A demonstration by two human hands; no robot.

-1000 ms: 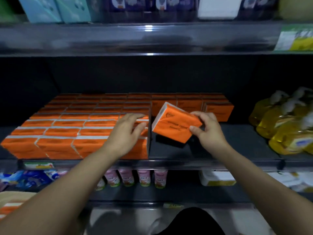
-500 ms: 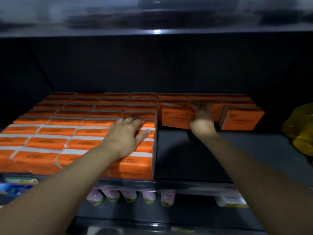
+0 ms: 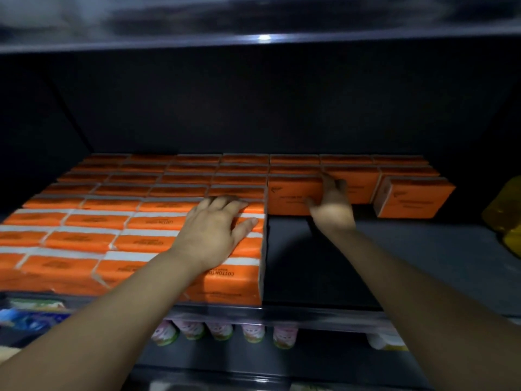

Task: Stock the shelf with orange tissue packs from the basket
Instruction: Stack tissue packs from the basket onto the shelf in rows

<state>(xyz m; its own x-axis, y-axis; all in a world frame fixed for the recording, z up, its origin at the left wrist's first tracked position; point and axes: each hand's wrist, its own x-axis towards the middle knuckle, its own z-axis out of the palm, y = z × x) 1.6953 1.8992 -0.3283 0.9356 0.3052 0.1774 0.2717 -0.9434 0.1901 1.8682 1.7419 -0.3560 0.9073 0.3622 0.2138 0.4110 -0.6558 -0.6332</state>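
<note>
Orange tissue packs (image 3: 118,221) fill the left half of the dark shelf (image 3: 394,263) in tight rows. My left hand (image 3: 214,232) lies flat and open on top of the front right packs of that block. Deeper in, my right hand (image 3: 331,204) holds one orange pack (image 3: 293,196) standing upright against the back rows, fingers over its right end. Another upright pack (image 3: 411,198) stands a little to the right, apart from the hand. The basket is out of view.
Bare dark shelf floor stretches in front of my right hand. Yellow bottles (image 3: 507,218) sit at the far right edge. The upper shelf board (image 3: 253,26) hangs low overhead. Small pink bottles (image 3: 220,330) line the shelf below.
My right hand carried the pack from mid-air to the back of the shelf and stood it against the rows. My head moved closer and lower. The left hand stayed on the stack.
</note>
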